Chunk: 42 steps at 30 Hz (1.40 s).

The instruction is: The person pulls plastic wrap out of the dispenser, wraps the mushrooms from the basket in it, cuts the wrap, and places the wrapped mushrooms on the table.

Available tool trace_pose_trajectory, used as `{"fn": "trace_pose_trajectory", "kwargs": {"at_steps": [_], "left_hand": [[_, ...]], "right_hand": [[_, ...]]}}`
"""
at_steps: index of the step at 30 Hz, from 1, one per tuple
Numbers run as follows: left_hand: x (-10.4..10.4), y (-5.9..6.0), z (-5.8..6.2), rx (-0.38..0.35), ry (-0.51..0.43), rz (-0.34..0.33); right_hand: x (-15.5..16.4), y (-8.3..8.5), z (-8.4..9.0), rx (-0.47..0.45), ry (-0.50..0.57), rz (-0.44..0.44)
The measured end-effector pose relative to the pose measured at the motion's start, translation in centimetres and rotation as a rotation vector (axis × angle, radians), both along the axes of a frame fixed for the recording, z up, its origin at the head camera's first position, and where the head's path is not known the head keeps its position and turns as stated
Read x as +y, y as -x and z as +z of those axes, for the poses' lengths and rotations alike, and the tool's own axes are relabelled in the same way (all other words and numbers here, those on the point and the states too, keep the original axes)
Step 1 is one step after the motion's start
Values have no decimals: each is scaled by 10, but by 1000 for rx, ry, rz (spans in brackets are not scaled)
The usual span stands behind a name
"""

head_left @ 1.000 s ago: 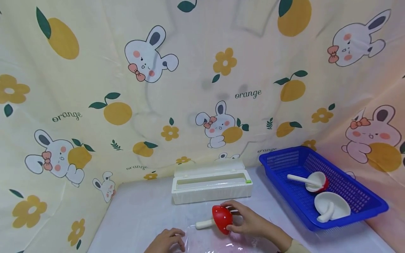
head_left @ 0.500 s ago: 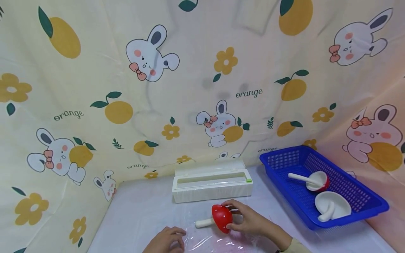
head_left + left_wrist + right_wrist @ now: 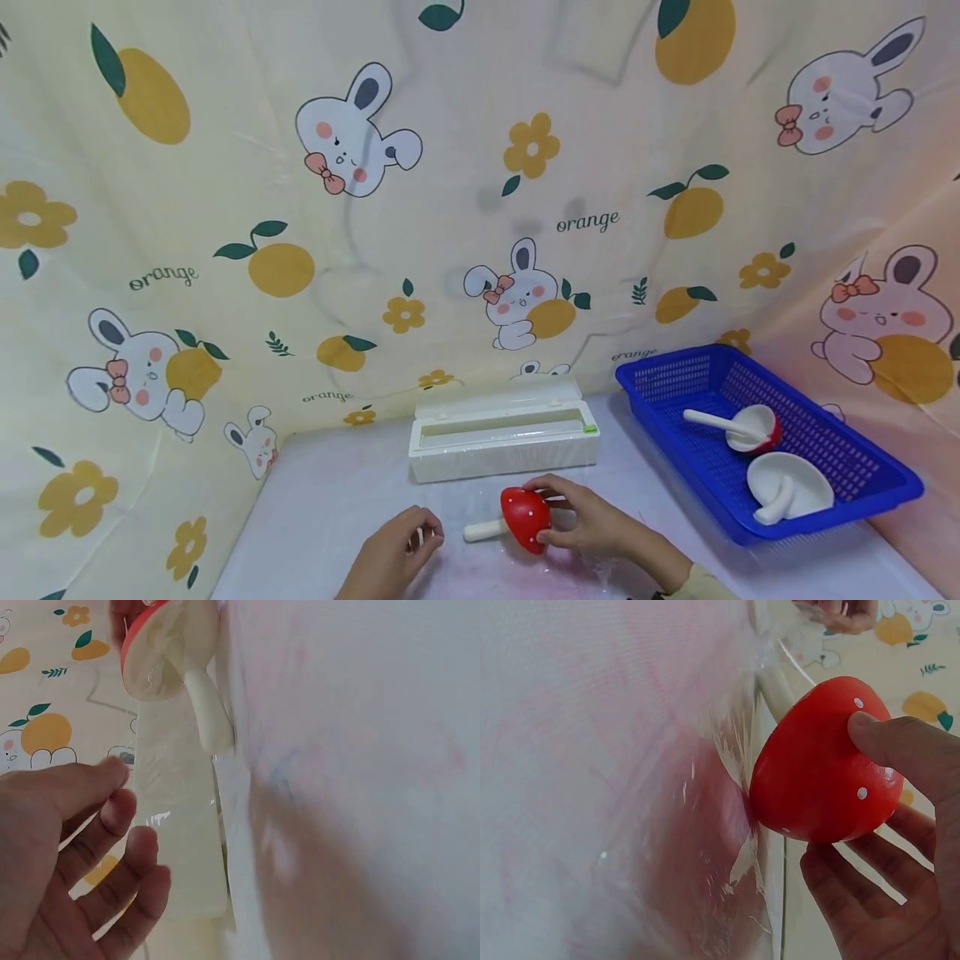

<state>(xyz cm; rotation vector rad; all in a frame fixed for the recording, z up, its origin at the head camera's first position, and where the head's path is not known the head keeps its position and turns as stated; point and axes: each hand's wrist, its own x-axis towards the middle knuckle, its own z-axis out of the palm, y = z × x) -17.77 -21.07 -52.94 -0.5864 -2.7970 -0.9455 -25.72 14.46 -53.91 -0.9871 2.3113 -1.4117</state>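
My right hand [image 3: 588,525] grips a toy mushroom [image 3: 527,518] by its red, white-dotted cap, thumb on one side and fingers on the other. The mushroom lies tipped sideways, its pale stem pointing left; its hollow cream underside shows in the left wrist view. Clear plastic film [image 3: 735,750] lies under the cap and bunches at its edge. Left of the stem tip, my left hand [image 3: 397,550] is held with loosely bent fingers, thumb and forefinger apart and nothing visible between them.
A long white film dispenser [image 3: 504,454] with raised lid and green tab stands behind the hands. At right, a blue basket [image 3: 757,533] holds a second mushroom [image 3: 752,429] and a white dish-like piece with a stem [image 3: 791,487]. A printed cloth [image 3: 450,208] hangs around the table.
My left hand has risen from the film's left edge and turned, its thumb and forefinger now nearer the stem tip. The right hand and mushroom have hardly moved.
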Motion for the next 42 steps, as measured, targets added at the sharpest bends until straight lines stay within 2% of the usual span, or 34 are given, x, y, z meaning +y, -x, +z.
{"fn": "trace_pose_trajectory", "kwargs": {"at_steps": [2, 7, 11, 13, 16, 22, 28, 31, 39, 42], "left_hand": [[4, 3, 1, -10, -40, 24], [14, 12, 1, -101, -190, 94], [22, 19, -2, -133, -360, 99], [25, 22, -5, -129, -402, 93], [28, 26, -10, -121, -359, 97], [36, 26, -16, -121, -124, 96], [44, 28, -21, -12, 63, 43], [47, 30, -20, 20, 114, 29], [53, 34, -14, -37, 156, 54], [54, 35, -12, -42, 167, 52]], "right_hand": [[0, 0, 0, -8, -4, 2], [1, 3, -2, 3, -22, 0], [1, 4, -5, 22, -37, 1], [1, 4, -5, 22, -39, 3], [1, 4, -5, 20, -40, 3], [2, 5, -4, 14, -49, -8], [1, 2, -3, 32, -34, 0], [3, -3, -2, 80, -41, -4], [23, -21, -3, 314, -84, -30], [34, -29, -5, 372, -105, -48]]}}
